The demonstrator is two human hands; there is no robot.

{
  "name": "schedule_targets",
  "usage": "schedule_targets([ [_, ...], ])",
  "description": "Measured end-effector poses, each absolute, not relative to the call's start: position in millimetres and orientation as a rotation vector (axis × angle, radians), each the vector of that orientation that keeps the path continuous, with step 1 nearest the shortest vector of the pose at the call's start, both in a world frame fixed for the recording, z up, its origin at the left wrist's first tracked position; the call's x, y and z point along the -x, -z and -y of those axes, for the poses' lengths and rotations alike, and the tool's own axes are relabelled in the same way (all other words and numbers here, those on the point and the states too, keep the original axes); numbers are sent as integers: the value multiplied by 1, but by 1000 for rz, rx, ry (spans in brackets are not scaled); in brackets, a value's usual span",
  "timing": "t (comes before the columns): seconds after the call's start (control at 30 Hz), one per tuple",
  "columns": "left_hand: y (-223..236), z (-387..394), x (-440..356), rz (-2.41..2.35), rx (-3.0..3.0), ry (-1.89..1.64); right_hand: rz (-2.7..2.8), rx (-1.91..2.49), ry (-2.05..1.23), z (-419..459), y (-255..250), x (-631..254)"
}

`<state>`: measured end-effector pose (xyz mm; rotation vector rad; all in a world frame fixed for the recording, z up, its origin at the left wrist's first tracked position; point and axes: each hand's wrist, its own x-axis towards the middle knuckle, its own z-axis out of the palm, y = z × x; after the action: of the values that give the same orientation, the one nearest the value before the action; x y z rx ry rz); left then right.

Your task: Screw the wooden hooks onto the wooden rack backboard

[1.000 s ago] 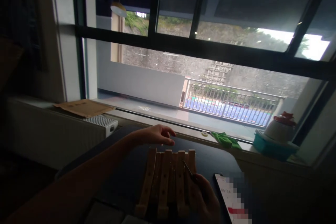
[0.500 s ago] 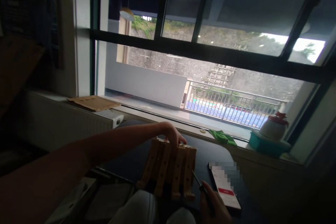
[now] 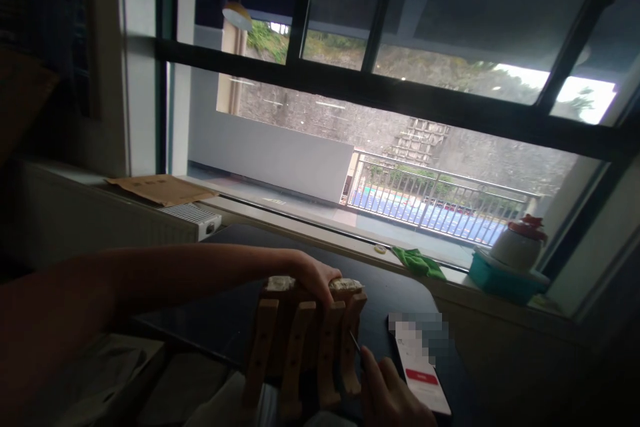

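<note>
A wooden slatted piece [image 3: 300, 347] made of several parallel light-wood bars stands tilted on the dark table [image 3: 235, 307], its far end raised. My left hand [image 3: 315, 275] is closed over that upper far edge, gripping it. My right hand [image 3: 387, 393] sits low at the frame's bottom, closed round a thin dark tool like a screwdriver [image 3: 356, 343], whose tip points at the rightmost bar. Both forearms are in shadow.
A phone [image 3: 423, 370] with a lit screen lies right of the wood. On the window sill are a green cloth [image 3: 417, 261], a teal box [image 3: 505, 277] with a white pot on it, and a cardboard sheet [image 3: 160, 188] on a radiator.
My left hand went from hovering open beyond the wood to gripping its far edge, and the piece tipped up more upright. The right hand with the tool stayed beside the bars.
</note>
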<state>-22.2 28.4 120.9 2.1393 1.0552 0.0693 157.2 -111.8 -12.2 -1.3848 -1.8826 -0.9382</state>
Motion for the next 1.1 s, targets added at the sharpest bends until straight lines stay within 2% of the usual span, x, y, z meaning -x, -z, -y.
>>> schedule_targets([
  [0.27,-123,-24,20,-1030,-2113,-296,1967,1483,702,112,10,-168],
  [0.43,-123,-23,20,-1073,-2186,-209,2116,1298,971,107,-1,-167],
  [0.53,-123,-24,19,-1096,-2244,-119,2184,1187,1012,105,-14,-169],
  [0.6,-123,-25,18,-1095,-2277,-29,2186,1185,895,105,-17,-171],
  [0.77,-120,-22,16,-1105,-2368,140,1921,1445,326,112,6,-173],
  [0.87,-118,-18,16,-1120,-2411,177,1804,1519,197,113,19,-171],
  [0.97,-118,-17,16,-1137,-2439,197,1859,1529,337,111,21,-170],
  [1.1,-118,-17,15,-1155,-2460,208,2092,1398,861,108,4,-169],
])
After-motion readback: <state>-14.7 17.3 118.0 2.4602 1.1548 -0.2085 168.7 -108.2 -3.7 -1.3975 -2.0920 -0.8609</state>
